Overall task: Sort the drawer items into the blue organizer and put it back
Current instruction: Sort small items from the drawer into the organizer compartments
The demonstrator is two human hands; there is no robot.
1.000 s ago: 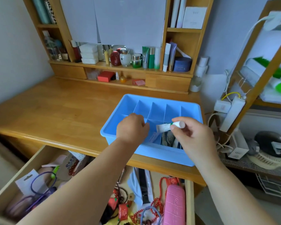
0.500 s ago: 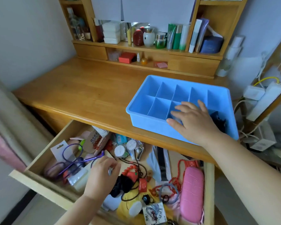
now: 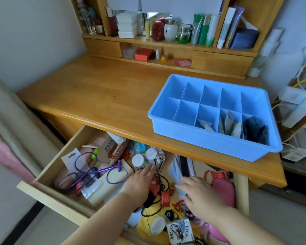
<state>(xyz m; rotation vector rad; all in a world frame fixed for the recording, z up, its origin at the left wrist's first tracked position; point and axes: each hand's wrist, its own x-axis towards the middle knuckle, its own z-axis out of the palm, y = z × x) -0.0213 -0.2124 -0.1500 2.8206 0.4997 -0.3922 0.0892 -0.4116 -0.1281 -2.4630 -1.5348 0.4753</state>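
Observation:
The blue organizer (image 3: 166, 119) stands on the wooden desk, near its front right edge. Three of its near-row compartments hold packets and a dark item; the other cells show bare bottoms. Below it the drawer (image 3: 48, 195) is pulled out and full of mixed clutter. My left hand (image 3: 140, 181) reaches into the drawer's middle, fingers stretched toward two round white-lidded jars (image 3: 144, 157). My right hand (image 3: 200, 193) lies over the clutter right of it, fingers spread near a pale blue packet (image 3: 174, 169), and grips nothing that I can see.
Purple looped cords (image 3: 85, 167), red beads (image 3: 113, 152), a pink case (image 3: 224, 190) and a yellow item (image 3: 148, 221) crowd the drawer. A hutch with bottles and boxes (image 3: 166, 30) lines the desk's back. Power strips and cables (image 3: 293, 96) hang at the right.
My right hand has left the organizer and come down into the drawer. My left hand slid right and forward toward the jars. The view has tilted further down.

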